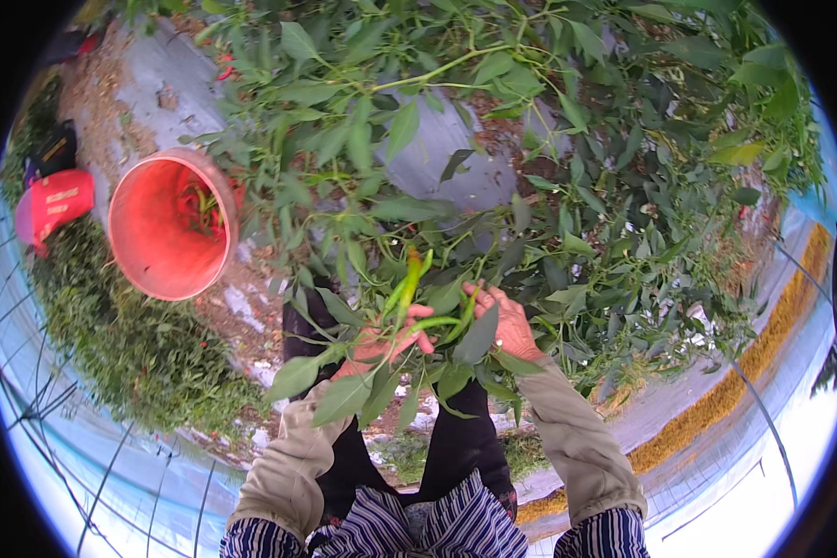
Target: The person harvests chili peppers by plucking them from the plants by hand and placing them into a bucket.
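Note:
My left hand is partly hidden by leaves in front of me. Its curled fingers hold several slender green chili peppers, some turning yellow and orange toward their upper ends. My right hand is just to the right, among the foliage of the chili plant. Its thumb and fingers are closed near the stems, and leaves cover whatever is between them. A curved green chili lies between the two hands.
To the left stands a red bucket with red and green chilies inside. A person in a red garment is at the far left. Leafy branches spread ahead and right. Grey plastic sheeting covers part of the ground.

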The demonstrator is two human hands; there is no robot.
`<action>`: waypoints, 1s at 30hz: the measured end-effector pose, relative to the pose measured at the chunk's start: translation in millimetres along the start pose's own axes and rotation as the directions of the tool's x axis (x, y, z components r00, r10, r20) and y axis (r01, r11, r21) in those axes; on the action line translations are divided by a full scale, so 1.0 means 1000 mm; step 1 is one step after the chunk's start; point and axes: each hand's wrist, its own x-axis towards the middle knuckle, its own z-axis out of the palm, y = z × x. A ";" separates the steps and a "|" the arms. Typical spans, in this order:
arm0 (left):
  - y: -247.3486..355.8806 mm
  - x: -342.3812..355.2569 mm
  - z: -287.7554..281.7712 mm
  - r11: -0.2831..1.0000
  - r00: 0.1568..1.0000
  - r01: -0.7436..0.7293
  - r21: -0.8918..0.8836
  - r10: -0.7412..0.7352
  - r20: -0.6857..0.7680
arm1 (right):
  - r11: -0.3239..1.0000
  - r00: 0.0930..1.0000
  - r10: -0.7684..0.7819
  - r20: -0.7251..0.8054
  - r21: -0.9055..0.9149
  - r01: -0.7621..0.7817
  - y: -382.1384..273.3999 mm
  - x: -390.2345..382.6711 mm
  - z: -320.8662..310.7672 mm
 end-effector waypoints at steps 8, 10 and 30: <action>-0.011 -0.039 0.030 0.969 0.991 0.063 0.240 -0.032 -0.129 | 0.920 0.958 0.226 -0.175 0.360 -0.152 -0.013 -0.051 -0.046; -0.017 -0.042 0.039 0.963 0.991 -0.025 0.268 0.059 -0.121 | 0.690 0.897 0.384 -0.218 0.713 -0.122 -0.020 -0.074 -0.056; -0.076 -0.029 0.034 0.902 0.988 -0.144 -0.406 0.155 -0.008 | 0.998 0.998 -0.038 0.040 -0.041 0.039 -0.146 -0.086 -0.131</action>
